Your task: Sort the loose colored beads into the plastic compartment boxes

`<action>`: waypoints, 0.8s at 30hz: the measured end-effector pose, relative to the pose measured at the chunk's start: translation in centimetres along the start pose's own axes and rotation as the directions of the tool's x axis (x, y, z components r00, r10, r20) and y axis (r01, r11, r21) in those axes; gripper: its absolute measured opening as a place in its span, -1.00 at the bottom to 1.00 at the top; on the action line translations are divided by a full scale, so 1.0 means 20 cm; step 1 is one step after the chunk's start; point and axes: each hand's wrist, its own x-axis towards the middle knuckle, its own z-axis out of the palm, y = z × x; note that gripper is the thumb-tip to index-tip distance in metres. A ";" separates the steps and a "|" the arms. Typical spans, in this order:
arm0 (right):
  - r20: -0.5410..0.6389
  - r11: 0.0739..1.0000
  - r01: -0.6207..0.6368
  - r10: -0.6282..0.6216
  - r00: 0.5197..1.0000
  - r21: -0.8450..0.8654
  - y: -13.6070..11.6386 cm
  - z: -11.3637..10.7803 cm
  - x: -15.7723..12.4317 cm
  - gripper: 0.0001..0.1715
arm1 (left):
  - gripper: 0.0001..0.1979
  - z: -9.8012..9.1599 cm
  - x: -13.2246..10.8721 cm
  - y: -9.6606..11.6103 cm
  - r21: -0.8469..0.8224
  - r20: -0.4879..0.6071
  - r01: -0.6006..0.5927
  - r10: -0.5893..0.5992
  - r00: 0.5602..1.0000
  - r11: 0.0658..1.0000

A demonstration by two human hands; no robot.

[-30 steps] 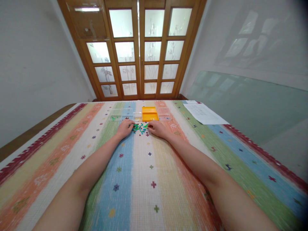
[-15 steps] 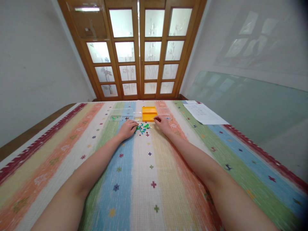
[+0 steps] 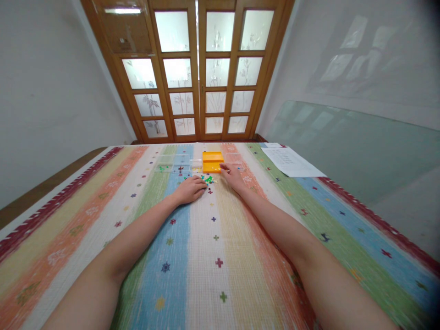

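Small green, blue and yellow pieces lie in a loose heap on the striped cloth. My left hand rests palm down at the heap's left side, fingers stretched over some pieces and hiding them. My right hand is at the right front corner of an orange-yellow box, its fingertips drawn together; whatever is between them is too small to make out. Left of this box stand clear plastic boxes, one with green bits, one with dark red bits. Another clear box is partly behind my right hand.
The striped tablecloth covers the long table. Printed paper sheets lie at the far right. A pale glass panel leans along the right wall, and wooden glazed doors stand beyond the table.
My left hand has slid right and slightly nearer, covering more of the heap's left and front pieces. My right hand stays almost where it was beside the orange-yellow box.
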 end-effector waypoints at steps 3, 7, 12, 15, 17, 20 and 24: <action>0.082 0.993 0.078 -0.071 0.994 -0.085 -0.03 0.00 -0.02 -0.72 | -0.70 0.01 -0.01 -0.02 -0.014 -0.026 0.014 -0.014 1.000 1.000; 0.266 0.960 0.265 -0.233 0.935 -0.091 -0.11 0.02 -0.05 -0.77 | -0.72 0.02 -0.03 -0.08 -0.031 -0.080 0.056 -0.059 0.995 0.998; 0.476 0.889 0.458 -0.402 0.783 -0.002 -0.20 0.03 -0.08 -0.76 | -0.72 0.03 -0.04 -0.12 -0.040 -0.114 0.109 -0.113 0.987 0.993; 0.524 0.885 0.463 -0.414 0.744 0.041 -0.24 0.01 -0.09 -0.76 | -0.72 0.04 -0.05 -0.13 -0.036 -0.131 0.147 -0.150 0.980 0.988; 0.549 0.898 0.438 -0.387 0.740 0.043 -0.26 0.00 -0.09 -0.75 | -0.72 0.05 -0.05 -0.14 -0.029 -0.154 0.180 -0.182 0.971 0.983; 0.580 0.907 0.420 -0.360 0.731 0.034 -0.28 -0.01 -0.10 -0.74 | -0.72 0.05 -0.06 -0.18 -0.027 -0.195 0.235 -0.235 0.952 0.972; 0.586 0.887 0.462 -0.376 0.718 0.003 -0.29 0.00 -0.10 -0.72 | -0.72 0.05 -0.08 -0.23 -0.038 -0.237 0.321 -0.321 0.917 0.946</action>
